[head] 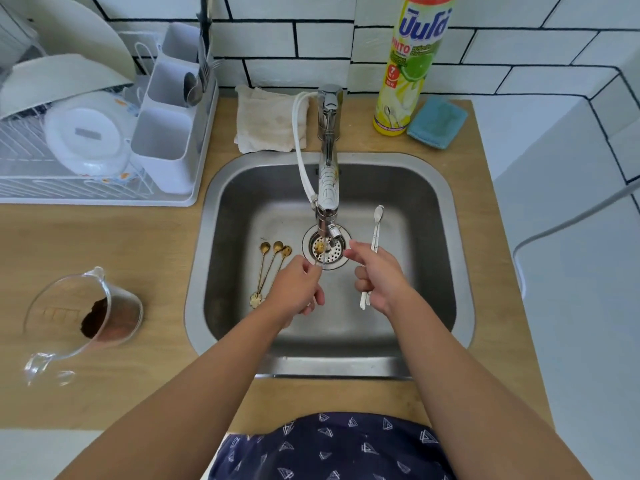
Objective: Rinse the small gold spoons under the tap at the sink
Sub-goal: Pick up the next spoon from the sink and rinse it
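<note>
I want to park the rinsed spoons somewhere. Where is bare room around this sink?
Bare wood lies left of the sink, between the dish rack and the glass jug, and along the front edge. Behind the tap it is crowded: cloth, detergent bottle, blue sponge.

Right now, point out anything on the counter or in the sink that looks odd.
The glass measuring jug on the counter, left of the sink, lies tipped on its side with brown powder still inside. Nothing looks spilled. Three gold spoons lie in the basin.
</note>
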Tool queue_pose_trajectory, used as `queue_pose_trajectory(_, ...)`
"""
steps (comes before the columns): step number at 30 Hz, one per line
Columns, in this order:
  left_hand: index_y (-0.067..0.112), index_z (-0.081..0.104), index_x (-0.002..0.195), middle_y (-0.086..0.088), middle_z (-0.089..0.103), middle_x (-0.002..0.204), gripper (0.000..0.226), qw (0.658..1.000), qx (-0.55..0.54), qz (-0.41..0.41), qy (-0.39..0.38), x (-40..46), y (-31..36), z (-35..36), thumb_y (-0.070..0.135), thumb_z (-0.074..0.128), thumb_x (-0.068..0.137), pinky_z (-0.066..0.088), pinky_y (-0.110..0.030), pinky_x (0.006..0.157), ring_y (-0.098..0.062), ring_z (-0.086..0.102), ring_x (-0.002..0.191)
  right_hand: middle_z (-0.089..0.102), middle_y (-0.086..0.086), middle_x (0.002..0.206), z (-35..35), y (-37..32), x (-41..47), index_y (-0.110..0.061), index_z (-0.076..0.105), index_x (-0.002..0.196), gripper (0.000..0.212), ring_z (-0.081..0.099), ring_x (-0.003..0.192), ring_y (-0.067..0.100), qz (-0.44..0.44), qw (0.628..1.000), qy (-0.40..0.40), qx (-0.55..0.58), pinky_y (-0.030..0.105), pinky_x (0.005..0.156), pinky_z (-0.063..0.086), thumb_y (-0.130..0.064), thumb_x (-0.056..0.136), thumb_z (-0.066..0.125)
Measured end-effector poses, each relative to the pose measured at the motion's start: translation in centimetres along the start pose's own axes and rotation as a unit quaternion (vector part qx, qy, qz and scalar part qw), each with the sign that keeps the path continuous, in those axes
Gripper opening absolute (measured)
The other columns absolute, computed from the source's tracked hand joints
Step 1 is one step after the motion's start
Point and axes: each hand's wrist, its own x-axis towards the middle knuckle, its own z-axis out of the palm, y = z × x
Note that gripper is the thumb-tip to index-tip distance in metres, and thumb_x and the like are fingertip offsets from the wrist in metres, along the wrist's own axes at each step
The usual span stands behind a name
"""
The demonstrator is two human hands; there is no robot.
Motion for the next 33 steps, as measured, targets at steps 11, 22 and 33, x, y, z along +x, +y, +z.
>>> queue_pose_trajectory(11,0.019,0.046,0.099,-0.001,0.071,0.059,0.016,1.0,0.019,0.005,-0.011,-1.1,-0.6,-0.3,0.034,0.042,0.102,0.034,-0.02,0.035,-0.008,0.041,0.033,0.063,-0.012,0.06,2.0,1.4,-0.6,-0.017,0.062,0.114,0.039,0.031,0.041,0.005,0.005,0.997,-0.059,-0.059,0.021,0.037,0.024,-0.011,0.082,0.083)
queue_pose_trajectory(22,0.022,0.045,0.094,0.002,0.067,0.06,0.015,0.995,0.076,0.061,-0.017,0.2,0.1,-0.4,0.032,0.041,0.105,0.04,-0.021,0.04,-0.004,0.045,0.035,0.064,-0.013,0.057,4.2,-0.5,1.0,-0.024,0.063,0.075,0.019,0.035,0.036,0.004,-0.039,0.984,0.007,-0.173,0.02,0.035,0.025,-0.011,0.08,0.077)
queue_pose_trajectory(33,0.027,0.042,0.091,0.005,0.069,0.057,0.013,0.986,0.142,0.086,-0.024,0.0,0.8,-0.6,0.025,0.039,0.103,0.038,-0.019,0.038,-0.002,0.046,0.034,0.057,-0.013,0.066,3.6,-0.4,1.2,-0.026,0.065,0.087,0.015,0.048,0.048,-0.003,-0.133,0.945,-0.064,-0.291,0.012,0.042,0.035,-0.024,0.084,0.079)
